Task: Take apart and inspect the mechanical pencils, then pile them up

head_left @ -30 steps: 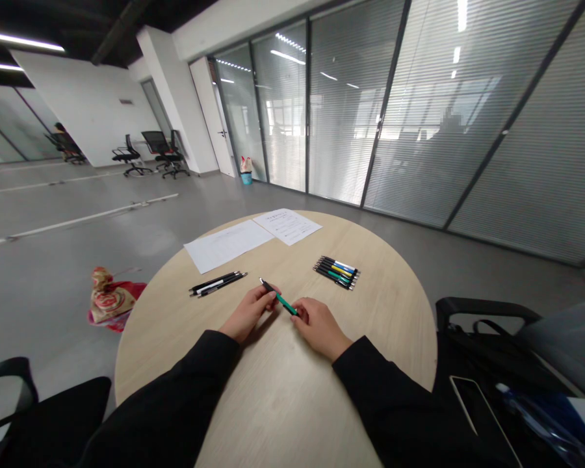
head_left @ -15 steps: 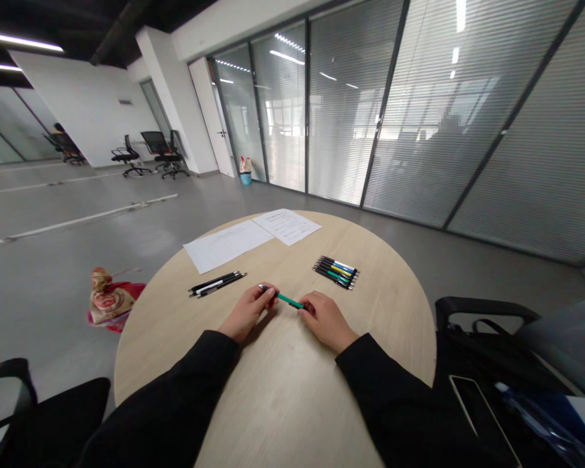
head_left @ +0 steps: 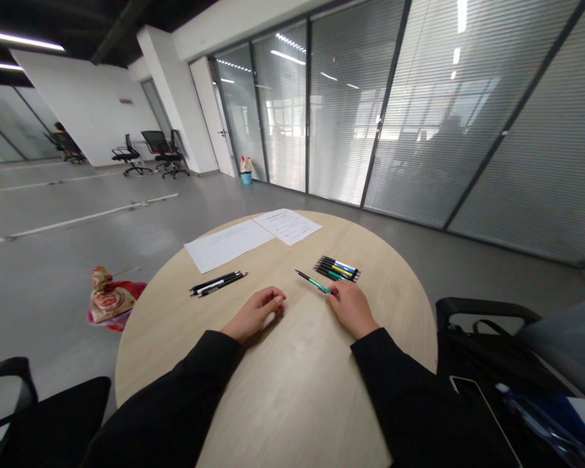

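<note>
A green pen with a black tip [head_left: 313, 281] is pinched at its right end by my right hand [head_left: 351, 308], its tip pointing up and left. Just beyond that hand lies a row of several pens [head_left: 338, 266] with white, blue, yellow and green barrels. My left hand [head_left: 256, 313] rests over the table with curled fingers, and nothing shows between them. Farther left, a small group of black and white pens [head_left: 218, 284] lies on the round wooden table [head_left: 292, 396].
Two printed sheets [head_left: 230, 245] [head_left: 287, 226] lie at the table's far edge. On the right stands a black chair [head_left: 487, 305] with a phone [head_left: 485, 416] and a blue package [head_left: 541, 416]. A red and beige bag [head_left: 112, 299] sits on the floor at left.
My left hand has let go of the green pen. My right hand has carried it right, close to the pen row.
</note>
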Tool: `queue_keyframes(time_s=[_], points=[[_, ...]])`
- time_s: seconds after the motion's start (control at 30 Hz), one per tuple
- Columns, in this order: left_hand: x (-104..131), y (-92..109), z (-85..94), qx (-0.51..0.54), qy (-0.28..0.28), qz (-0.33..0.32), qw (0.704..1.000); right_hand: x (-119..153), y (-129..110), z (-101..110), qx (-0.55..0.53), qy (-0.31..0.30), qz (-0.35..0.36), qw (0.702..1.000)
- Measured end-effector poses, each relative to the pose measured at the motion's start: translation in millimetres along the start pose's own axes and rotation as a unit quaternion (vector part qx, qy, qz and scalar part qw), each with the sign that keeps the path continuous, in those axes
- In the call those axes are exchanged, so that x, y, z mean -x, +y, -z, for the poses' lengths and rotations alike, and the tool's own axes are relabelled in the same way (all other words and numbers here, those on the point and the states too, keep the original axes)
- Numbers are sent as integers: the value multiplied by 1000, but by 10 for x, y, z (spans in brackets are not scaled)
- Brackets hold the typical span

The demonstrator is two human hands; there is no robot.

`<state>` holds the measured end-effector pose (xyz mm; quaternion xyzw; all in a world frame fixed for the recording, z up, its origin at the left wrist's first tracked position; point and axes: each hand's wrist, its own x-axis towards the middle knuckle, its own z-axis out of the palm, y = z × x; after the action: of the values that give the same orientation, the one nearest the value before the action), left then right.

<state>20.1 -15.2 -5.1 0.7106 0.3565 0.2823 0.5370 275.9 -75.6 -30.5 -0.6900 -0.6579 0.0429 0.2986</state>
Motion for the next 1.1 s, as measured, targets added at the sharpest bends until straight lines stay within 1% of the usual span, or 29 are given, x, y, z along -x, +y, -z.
queue_keyframes(time_s=[0.2,0.47,0.77,1.1], points=[[16,28,-5,1,-2,-3,1000,-12,94,56,67,15,-22,997],[14,26,2,-2,-1,0,1000,-12,227,85,110,24,-52,992],[8,21,-7,1,-3,2,1000,-16,248,65,116,19,-59,991],[8,17,-7,-6,-3,-5,1000,-19,263,42,124,31,-63,990]])
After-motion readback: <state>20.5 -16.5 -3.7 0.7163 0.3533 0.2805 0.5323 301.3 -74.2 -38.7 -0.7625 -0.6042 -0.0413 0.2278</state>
